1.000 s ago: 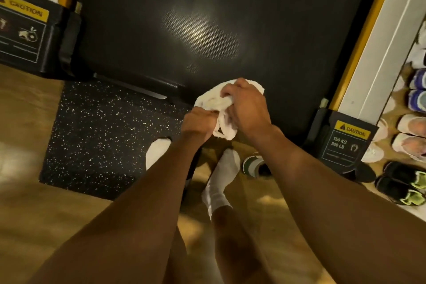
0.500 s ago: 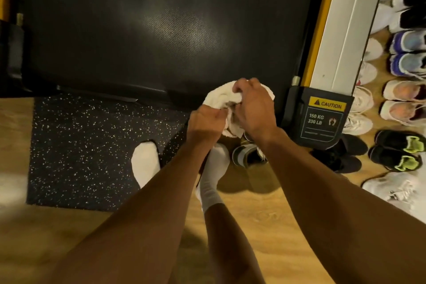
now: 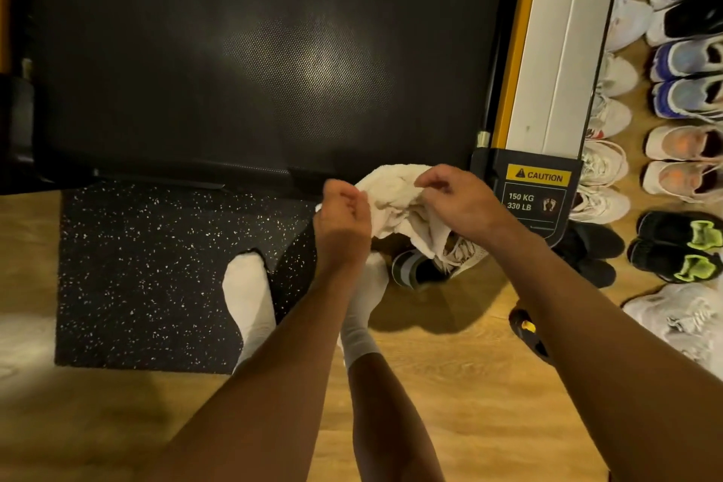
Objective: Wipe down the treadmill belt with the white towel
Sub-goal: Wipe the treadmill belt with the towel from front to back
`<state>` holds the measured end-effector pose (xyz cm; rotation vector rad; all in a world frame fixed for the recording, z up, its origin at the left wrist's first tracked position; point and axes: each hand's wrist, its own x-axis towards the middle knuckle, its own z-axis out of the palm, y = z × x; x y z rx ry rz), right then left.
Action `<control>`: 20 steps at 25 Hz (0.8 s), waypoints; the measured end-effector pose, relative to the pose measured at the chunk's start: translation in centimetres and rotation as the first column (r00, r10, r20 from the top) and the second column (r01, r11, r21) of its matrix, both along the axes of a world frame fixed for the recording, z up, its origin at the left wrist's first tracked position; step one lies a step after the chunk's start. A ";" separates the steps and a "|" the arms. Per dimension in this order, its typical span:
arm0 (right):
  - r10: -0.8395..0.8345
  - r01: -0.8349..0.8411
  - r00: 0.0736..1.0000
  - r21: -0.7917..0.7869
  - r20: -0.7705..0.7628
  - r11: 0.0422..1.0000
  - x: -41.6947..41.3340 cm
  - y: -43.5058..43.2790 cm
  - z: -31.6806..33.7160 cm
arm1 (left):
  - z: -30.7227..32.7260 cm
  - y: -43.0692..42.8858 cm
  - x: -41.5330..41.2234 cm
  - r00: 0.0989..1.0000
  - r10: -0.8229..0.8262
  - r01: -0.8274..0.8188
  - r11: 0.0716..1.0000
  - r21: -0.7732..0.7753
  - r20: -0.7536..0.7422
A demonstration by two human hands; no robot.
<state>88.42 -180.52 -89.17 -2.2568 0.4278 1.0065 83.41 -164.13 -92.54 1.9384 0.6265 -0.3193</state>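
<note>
The black treadmill belt (image 3: 254, 63) fills the upper part of the head view, with a dull glare in its middle. A crumpled white towel (image 3: 395, 200) hangs in the air just in front of the belt's near right corner. My left hand (image 3: 344, 223) pinches its left edge. My right hand (image 3: 457, 203) grips its right side, fingers curled into the cloth. Both hands are slightly apart, with the towel bunched between them, above the floor and not touching the belt.
A white and yellow side rail (image 3: 547, 51) ends in a black cap with a caution label (image 3: 536, 196). Several shoes (image 3: 684, 153) line the floor at right; one shoe (image 3: 422, 270) lies under the towel. A speckled black mat (image 3: 148, 266) lies below left, under my socked feet.
The view has shifted right along the treadmill's end. My hands have drawn apart a little, spreading the bunched towel between them.
</note>
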 end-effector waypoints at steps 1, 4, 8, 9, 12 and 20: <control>-0.115 0.116 0.993 0.073 -0.018 0.991 0.3 -0.5 0.3 | 0.1 0.3 0.5 0.999 0.037 -0.037 0.999 0.028 -0.021; -0.125 0.124 0.987 0.019 0.098 0.992 0.0 -0.6 0.1 | -0.2 0.9 1.6 0.973 -0.106 0.132 0.984 0.120 -0.204; 0.190 -0.132 0.962 -0.274 0.197 0.953 -0.1 0.8 -1.5 | -0.1 1.6 2.6 0.865 -0.356 0.468 0.827 0.312 -0.353; 0.233 -0.169 0.957 -0.316 0.176 0.934 0.1 0.9 -1.7 | -0.2 1.8 2.6 0.858 -0.394 0.496 0.801 0.336 -0.329; 0.378 -0.293 0.915 -0.414 0.140 0.862 1.2 1.1 -0.9 | 0.1 3.1 2.1 0.896 -0.391 0.437 0.863 0.253 -0.210; 0.233 -0.165 0.901 -0.209 0.366 0.964 8.3 4.1 3.8 | 4.8 9.3 9.3 0.969 -0.246 0.233 0.945 0.231 0.030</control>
